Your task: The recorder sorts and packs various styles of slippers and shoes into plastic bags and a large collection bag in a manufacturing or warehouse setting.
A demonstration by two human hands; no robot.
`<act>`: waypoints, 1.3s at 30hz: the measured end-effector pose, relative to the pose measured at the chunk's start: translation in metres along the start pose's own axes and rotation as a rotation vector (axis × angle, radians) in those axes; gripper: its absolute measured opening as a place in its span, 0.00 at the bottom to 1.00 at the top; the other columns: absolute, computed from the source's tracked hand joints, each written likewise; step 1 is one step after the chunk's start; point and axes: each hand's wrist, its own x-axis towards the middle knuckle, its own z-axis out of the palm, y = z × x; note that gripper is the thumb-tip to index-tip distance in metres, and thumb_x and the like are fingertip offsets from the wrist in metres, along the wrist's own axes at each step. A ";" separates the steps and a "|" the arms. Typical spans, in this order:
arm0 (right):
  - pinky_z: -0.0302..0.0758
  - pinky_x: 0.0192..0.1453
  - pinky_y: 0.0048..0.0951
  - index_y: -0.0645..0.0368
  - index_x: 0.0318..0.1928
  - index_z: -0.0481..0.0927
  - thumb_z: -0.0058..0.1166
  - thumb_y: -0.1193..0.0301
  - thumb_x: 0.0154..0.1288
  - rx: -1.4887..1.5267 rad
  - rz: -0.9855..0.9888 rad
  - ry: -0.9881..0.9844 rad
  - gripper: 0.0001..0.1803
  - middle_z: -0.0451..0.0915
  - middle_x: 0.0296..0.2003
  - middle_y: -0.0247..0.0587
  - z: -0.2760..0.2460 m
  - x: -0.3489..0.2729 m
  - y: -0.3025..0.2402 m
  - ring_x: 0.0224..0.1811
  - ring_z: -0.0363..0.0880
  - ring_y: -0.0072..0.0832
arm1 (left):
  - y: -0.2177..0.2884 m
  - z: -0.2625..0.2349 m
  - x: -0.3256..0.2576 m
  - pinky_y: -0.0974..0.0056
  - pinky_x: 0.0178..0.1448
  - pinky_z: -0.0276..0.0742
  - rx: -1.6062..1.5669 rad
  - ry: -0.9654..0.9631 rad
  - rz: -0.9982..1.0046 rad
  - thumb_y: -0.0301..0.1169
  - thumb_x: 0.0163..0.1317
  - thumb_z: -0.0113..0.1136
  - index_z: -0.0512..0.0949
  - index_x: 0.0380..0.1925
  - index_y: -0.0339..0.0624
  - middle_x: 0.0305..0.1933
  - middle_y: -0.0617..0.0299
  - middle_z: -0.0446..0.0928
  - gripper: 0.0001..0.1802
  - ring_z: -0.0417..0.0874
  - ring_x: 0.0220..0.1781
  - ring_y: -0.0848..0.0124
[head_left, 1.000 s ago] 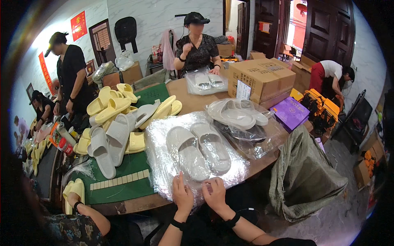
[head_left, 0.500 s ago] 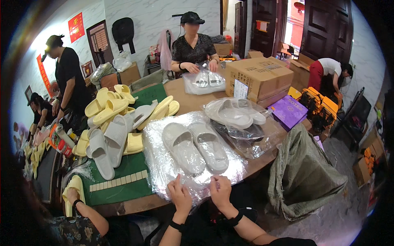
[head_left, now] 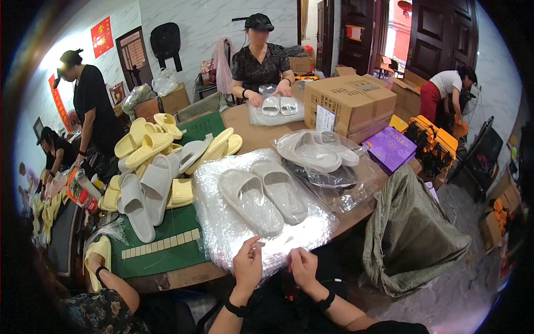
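Observation:
A pair of grey slippers, the left slipper (head_left: pixel 249 214) and the right slipper (head_left: pixel 282 201), lies in a clear plastic bag (head_left: pixel 236 239) on top of a shiny stack of such bags. At the near edge of this stack, my left hand (head_left: pixel 248 266) has its fingers bent and pinched on the film, just below the left slipper's heel. My right hand (head_left: pixel 303 269) is closed at the near edge too, its thumb and fingers pressed together on the plastic. What lies inside its grip is mostly hidden.
Yellow and grey slippers (head_left: pixel 150 150) are heaped on a green mat (head_left: pixel 167 222) to the left. Bagged grey slippers (head_left: pixel 311 153) lie behind right, near a cardboard box (head_left: pixel 350 103). A woven sack (head_left: pixel 411 234) stands at right. A co-worker's hand (head_left: pixel 97 264) holds a yellow slipper.
The grey slippers have shifted and tilted in their bag, the right one moving farther away. My hands have come slightly nearer to me. Across the table, a person's hands have spread over a bagged pair.

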 end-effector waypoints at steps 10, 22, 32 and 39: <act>0.76 0.53 0.37 0.66 0.62 0.59 0.24 0.42 0.69 1.071 0.581 -0.308 0.39 0.71 0.54 0.51 -0.009 0.015 -0.012 0.54 0.74 0.41 | 0.010 0.021 -0.026 0.66 0.41 0.74 0.054 -0.228 0.324 0.23 0.55 0.60 0.80 0.38 0.37 0.36 0.54 0.78 0.09 0.79 0.36 0.64; 0.81 0.33 0.28 0.69 0.49 0.65 0.51 0.71 0.61 1.026 0.639 -0.094 0.19 0.74 0.44 0.55 -0.032 0.046 -0.040 0.35 0.81 0.39 | -0.010 -0.024 0.025 0.53 0.52 0.67 0.540 -0.144 0.430 0.19 0.49 0.46 0.73 0.40 0.34 0.42 0.47 0.74 0.16 0.73 0.47 0.51; 0.65 0.14 0.20 0.59 0.51 0.69 0.46 0.64 0.59 1.020 0.086 0.533 0.20 0.77 0.41 0.45 -0.166 0.012 -0.106 0.20 0.73 0.26 | -0.005 -0.005 0.032 0.51 0.53 0.68 0.832 -0.176 0.647 0.21 0.46 0.53 0.74 0.40 0.34 0.42 0.45 0.75 0.17 0.74 0.46 0.49; 0.73 0.28 0.18 0.68 0.55 0.67 0.47 0.67 0.64 1.257 -0.249 0.091 0.22 0.74 0.46 0.54 -0.263 -0.021 -0.074 0.27 0.72 0.26 | 0.068 0.092 -0.012 0.53 0.57 0.69 0.622 -0.775 0.938 0.26 0.48 0.54 0.73 0.48 0.37 0.54 0.47 0.73 0.22 0.73 0.55 0.52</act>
